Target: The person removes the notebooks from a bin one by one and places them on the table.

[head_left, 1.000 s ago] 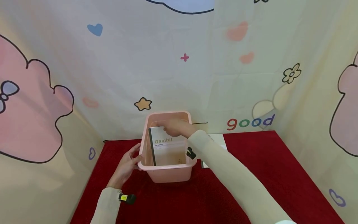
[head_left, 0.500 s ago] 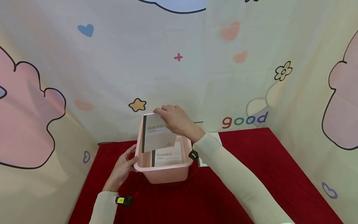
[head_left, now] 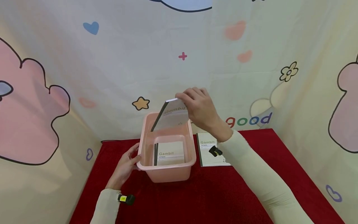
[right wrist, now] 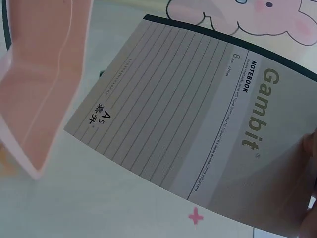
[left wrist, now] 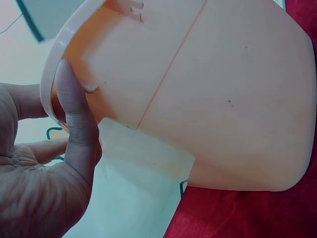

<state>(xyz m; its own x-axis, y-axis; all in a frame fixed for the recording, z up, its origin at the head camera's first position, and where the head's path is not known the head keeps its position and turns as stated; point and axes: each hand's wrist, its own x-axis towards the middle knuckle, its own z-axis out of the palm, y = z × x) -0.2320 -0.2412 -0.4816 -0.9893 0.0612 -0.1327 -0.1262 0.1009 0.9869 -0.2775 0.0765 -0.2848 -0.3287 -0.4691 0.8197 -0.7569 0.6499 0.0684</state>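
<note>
At upper centre, right fingers (head_left: 184,98) clamped on notebook (head_left: 174,115) above pink bin (head_left: 170,176); left fingers (head_left: 132,149) grip its rim (head_left: 166,167). We judge transfer step in hand; next needs clearing rim.

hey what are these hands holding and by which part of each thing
The right hand pinches a Gambit notebook by its top edge; the left hand grips the pink bin by the rim on its left side.

Pale Gambit notebook (head_left: 172,117), tilted above pink bin (head_left: 169,175), apparently two notebooks (head_left: 170,154) stacked inside
</note>
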